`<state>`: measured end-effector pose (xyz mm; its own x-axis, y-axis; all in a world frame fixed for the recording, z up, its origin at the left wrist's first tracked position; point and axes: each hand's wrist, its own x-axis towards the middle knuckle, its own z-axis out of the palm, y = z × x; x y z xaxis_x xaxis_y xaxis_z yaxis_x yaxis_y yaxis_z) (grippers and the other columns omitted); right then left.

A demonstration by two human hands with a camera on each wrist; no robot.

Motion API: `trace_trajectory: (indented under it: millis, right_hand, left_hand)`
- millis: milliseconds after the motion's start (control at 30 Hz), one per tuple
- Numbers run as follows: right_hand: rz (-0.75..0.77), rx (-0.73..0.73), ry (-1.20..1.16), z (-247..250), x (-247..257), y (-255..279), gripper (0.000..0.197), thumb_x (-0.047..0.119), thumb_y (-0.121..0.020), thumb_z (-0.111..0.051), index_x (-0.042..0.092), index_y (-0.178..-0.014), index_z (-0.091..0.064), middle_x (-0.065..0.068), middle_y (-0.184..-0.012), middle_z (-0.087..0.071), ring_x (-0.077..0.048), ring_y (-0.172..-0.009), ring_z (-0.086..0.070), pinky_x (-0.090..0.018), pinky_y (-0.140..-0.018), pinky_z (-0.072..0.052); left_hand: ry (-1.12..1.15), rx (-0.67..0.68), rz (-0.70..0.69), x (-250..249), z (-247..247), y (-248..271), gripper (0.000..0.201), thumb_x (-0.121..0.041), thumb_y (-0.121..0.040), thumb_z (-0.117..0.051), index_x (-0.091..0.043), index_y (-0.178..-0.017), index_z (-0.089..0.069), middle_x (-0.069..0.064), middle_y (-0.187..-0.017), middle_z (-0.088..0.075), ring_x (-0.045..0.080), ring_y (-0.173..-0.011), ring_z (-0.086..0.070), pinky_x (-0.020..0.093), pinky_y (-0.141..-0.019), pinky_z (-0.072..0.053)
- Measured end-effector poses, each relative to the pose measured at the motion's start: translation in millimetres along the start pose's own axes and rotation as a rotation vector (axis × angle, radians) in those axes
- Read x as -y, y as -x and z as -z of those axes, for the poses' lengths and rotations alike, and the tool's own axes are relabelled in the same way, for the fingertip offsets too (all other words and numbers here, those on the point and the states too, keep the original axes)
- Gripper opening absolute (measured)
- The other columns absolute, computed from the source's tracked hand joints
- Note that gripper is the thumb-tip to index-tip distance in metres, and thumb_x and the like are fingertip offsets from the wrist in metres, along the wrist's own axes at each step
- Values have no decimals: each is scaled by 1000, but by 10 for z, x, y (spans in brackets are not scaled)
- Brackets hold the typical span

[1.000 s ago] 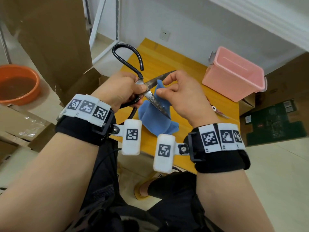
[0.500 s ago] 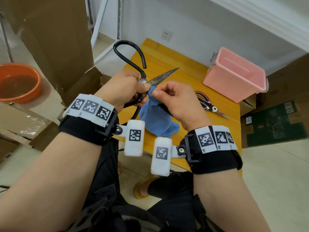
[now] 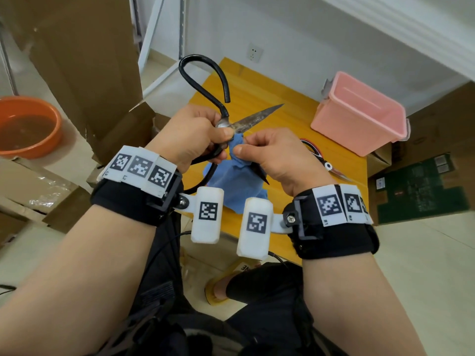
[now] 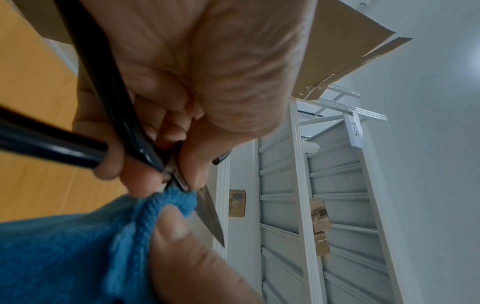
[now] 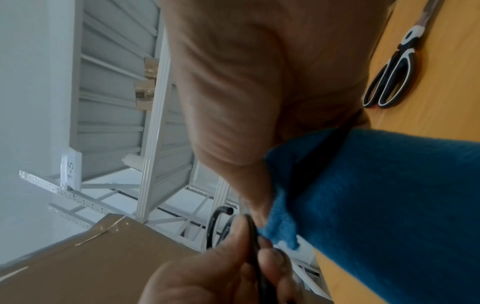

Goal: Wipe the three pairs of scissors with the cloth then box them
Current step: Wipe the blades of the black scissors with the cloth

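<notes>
Large black-handled scissors [image 3: 226, 109] are held spread apart above the yellow table [image 3: 282, 104]. My left hand [image 3: 195, 134] grips them at the pivot, fingers curled round the handles [image 4: 85, 115]. One rusty blade [image 4: 210, 216] points up and right; the other blade tip [image 3: 261, 173] sticks out below my right hand. My right hand [image 3: 272, 158] pinches the blue cloth [image 3: 231, 186] around that lower blade near the pivot, and the cloth [image 5: 376, 195] hangs down. A second pair of scissors [image 3: 323, 160] with black-and-white handles [image 5: 389, 78] lies on the table to the right. The pink box [image 3: 359, 116] stands open at the back right.
An orange basin [image 3: 25, 127] of brown water sits at far left on cardboard. Tall cardboard sheets [image 3: 84, 60] lean at the left, and white metal shelving [image 4: 311, 185] stands behind them. More cartons [image 3: 421, 196] lie on the floor right of the table.
My right hand has slid the cloth along the lower blade from its middle up to the pivot. The scissors have risen slightly and tilted; the second pair has come into sight.
</notes>
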<state>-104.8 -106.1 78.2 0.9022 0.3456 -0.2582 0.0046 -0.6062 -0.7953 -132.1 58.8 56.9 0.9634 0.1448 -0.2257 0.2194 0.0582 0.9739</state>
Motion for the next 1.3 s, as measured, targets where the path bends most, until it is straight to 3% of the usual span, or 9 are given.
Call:
trace_trajectory:
  millis: [167,333,433,533,600,700,900,1167,1300]
  right_hand:
    - [-33,38,-14,25,-44,38,11,18,-90,-74,14,-79,-73,0,-71,-68,-8,-59,-57,-23,-58,-44]
    - [23,-16,31,-46,16,28,38,26,-96,-66,-9,-82,-62,-9,-68,-42,-16,-60,-34,-29,-53,-26]
    - [52,-34,88,-69,41,18,37,31,-98,-62,3,-74,-57,-4,-61,-37,-15,-54,-31,-30,-54,-24]
    - [61,-24,102,-49,36,-2,31,23,-97,-63,5,-73,-55,-4,-64,-43,-15,-59,-37,-30,-58,-28]
    - [64,-19,90,-47,27,-14,24,17,-95,-64,-4,-85,-61,-14,-71,-54,-20,-66,-45,-33,-63,-34]
    - [46,-14,-23,-54,-19,-21,8,9,-93,-65,4,-89,-70,-28,-90,-69,-25,-77,-59,-41,-73,-47]
    - [-27,-142,-83,-90,13,-29,27,23,-90,-73,10,-69,-62,-4,-62,-51,-13,-57,-43,-21,-52,-36]
    - [25,-101,38,-98,62,2,32,25,-93,-69,-5,-81,-63,-10,-68,-45,-18,-62,-38,-31,-59,-27]
    - [50,-92,66,-64,94,3,29,24,-94,-68,6,-74,-58,-9,-65,-37,-18,-61,-33,-31,-59,-24]
  left_hand:
    - [-32,27,2,-1,20,18,25,1,-92,-62,-9,-72,-49,17,-63,-56,24,-47,-60,38,-58,-57]
    - [-39,53,9,-43,2,-13,27,-2,-94,-60,-9,-71,-49,12,-59,-55,21,-47,-59,33,-54,-55]
    - [-44,47,-6,-51,-24,0,26,-2,-93,-60,-8,-71,-49,7,-52,-55,21,-46,-58,34,-55,-54]
    - [-33,20,-9,-39,-47,8,32,1,-93,-60,-10,-67,-46,2,-47,-52,23,-46,-58,38,-58,-54]
    - [-20,10,-18,-49,-41,8,33,2,-92,-61,-10,-66,-45,4,-48,-52,25,-46,-57,40,-58,-54]
    - [-9,11,-22,-72,-19,11,32,2,-92,-60,-9,-65,-49,7,-52,-59,26,-48,-57,40,-60,-55]
    - [-4,-20,-17,-72,-46,-15,31,0,-94,-59,-8,-68,-46,8,-53,-54,24,-48,-58,38,-57,-56]
    - [-1,-34,-13,-21,-62,-16,21,1,-92,-61,-8,-80,-46,13,-62,-47,25,-46,-58,42,-59,-56]
    - [37,-76,6,-54,-25,-37,18,2,-91,-63,-4,-83,-48,8,-51,-55,25,-44,-59,38,-53,-58]
